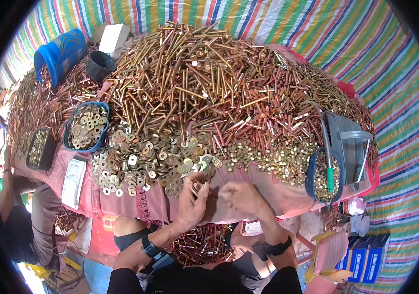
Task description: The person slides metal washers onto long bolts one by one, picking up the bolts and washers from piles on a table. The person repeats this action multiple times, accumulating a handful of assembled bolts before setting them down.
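My left hand (193, 200) is closed in front of the washers, palm turned up and inward. Between its thumb and fingers show the ends of small copper-coloured metal pieces that look like bolts (197, 186). Just to its right is my right hand (244, 197), fingers bent toward the left one; motion smears the fingertips, so any held piece is hidden. A spread of flat round washers (136, 159) lies beyond the left hand. Small brass-coloured nuts (283, 161) lie beyond the right hand. A large heap of long bolts (185, 88) rises behind both.
A blue tub of washers (68, 142) stands left, a dark tub of nuts (337, 197) right, beside a grey container (349, 125) and a green-handled tool (330, 180). A blue bucket (48, 63) lies far left. Another person's arm (7, 191) shows at left.
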A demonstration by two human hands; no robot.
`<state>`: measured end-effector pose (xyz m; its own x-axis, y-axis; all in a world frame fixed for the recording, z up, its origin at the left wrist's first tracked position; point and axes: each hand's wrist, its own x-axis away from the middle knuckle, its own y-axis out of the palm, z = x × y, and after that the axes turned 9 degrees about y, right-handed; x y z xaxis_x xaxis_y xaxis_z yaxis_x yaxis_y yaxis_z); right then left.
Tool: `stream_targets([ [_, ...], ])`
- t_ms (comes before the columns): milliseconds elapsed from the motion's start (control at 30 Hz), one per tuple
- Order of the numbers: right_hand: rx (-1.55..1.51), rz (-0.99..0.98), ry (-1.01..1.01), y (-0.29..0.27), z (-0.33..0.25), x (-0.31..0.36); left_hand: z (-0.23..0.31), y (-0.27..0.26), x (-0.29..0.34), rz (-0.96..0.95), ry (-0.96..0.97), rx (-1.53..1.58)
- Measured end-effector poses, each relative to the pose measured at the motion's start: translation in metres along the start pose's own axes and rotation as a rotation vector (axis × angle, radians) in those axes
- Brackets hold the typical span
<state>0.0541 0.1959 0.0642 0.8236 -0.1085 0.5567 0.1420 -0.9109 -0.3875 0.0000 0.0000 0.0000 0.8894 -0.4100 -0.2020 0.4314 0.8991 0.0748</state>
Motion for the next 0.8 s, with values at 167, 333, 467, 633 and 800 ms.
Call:
stream_targets([
  [167,-0.027,0.331,-0.129,0.006,0.004,-0.035,0.009,-0.005,0.003,-0.121,0.148,-0.172],
  [333,0.103,0.500,-0.411,0.020,-0.002,-0.057,0.007,-0.002,0.005,-0.097,0.044,0.034],
  [467,0.192,0.495,-0.407,0.019,-0.010,-0.064,0.006,0.000,-0.002,-0.134,0.199,0.026],
  [633,-0.036,0.507,-0.396,0.020,-0.013,-0.057,0.011,0.004,-0.001,-0.005,0.242,-0.062],
  [800,-0.235,0.466,-0.204,0.017,-0.009,-0.056,0.013,0.004,0.001,-0.027,0.189,-0.120],
])
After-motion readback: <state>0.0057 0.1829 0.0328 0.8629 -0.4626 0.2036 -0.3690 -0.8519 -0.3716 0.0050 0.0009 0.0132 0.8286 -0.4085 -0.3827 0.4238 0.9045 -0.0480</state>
